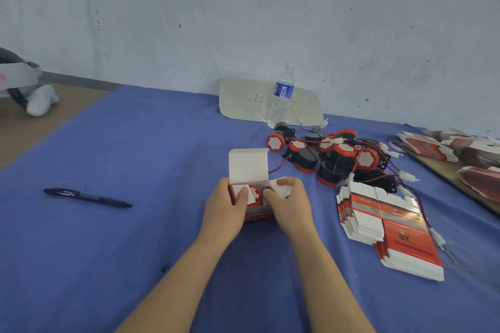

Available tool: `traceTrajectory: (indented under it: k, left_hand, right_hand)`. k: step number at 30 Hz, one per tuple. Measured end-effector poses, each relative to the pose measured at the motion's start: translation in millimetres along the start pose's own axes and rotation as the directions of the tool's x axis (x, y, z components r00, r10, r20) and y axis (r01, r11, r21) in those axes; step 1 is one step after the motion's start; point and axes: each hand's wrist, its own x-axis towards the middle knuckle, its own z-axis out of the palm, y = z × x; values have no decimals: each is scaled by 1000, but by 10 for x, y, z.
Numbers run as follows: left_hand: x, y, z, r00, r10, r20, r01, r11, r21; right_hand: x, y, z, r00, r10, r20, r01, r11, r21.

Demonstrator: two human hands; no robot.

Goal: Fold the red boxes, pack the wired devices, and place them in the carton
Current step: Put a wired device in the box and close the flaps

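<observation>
At the middle of a bench (135, 143) draped in blue cloth, a person's left hand (224, 209) grips the left wall of a small red box (257, 216), thumb on a white side flap. The right hand (290, 207) pinches the opposite flap with curled fingers, the white cardboard lid stands upright, and a round red-and-black wired device (256, 195) sits inside. Toward the far edge, below a scuffed whitish wall, lie a tangled heap of wired devices (338, 154), a clear plastic water bottle (282, 94) and a rounded pale sheet (243, 100); fanned flattened boxes (389, 224) lie near the right edge, a dark pen (86, 197) toward the left.
</observation>
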Motion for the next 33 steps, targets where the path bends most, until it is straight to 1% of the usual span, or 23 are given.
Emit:
traceTrajectory:
  k: [7,9,12,15,18,22,24,27,29,31,33]
  left_hand:
    - [-11,21,-8,1000,8,-1,-8,1000,21]
    - [-21,31,-19,1000,27,4,-27,999,37]
    - [-34,48,-40,998,50,27,-51,997,57]
    - [-46,56,-26,997,53,60,-56,997,59]
    - [-65,71,13,996,58,66,-64,994,85]
    - [-78,92,27,999,46,21,-48,994,95]
    - [-78,101,20,1000,18,8,-19,995,100]
    - [-61,96,4,999,-20,-26,22,996,87]
    - [-44,88,-9,998,-25,-63,30,997,67]
    - [-25,74,-21,995,-23,-94,28,998,52]
    - [-2,55,-37,993,-30,-117,38,997,65]
  right_hand:
    - [47,6,19,997,76,22,-77,997,21]
    - [85,-12,6,993,115,29,-115,993,-6]
    - [133,-49,-17,991,130,20,-128,990,-52]
    - [128,-54,-26,995,92,-43,-94,994,-57]
    - [73,-54,-15,993,-2,-119,-9,996,-92]
    - [24,-35,16,986,-114,-125,87,975,-204]
    - [16,-42,20,982,-163,-92,136,959,-249]
    - [-5,-55,-8,979,-204,14,203,960,-192]
    - [-18,-45,-70,975,-178,137,197,970,-145]
    - [-28,-37,-153,957,-124,263,159,981,-114]
    - [-33,-39,-213,932,-97,348,130,989,-72]
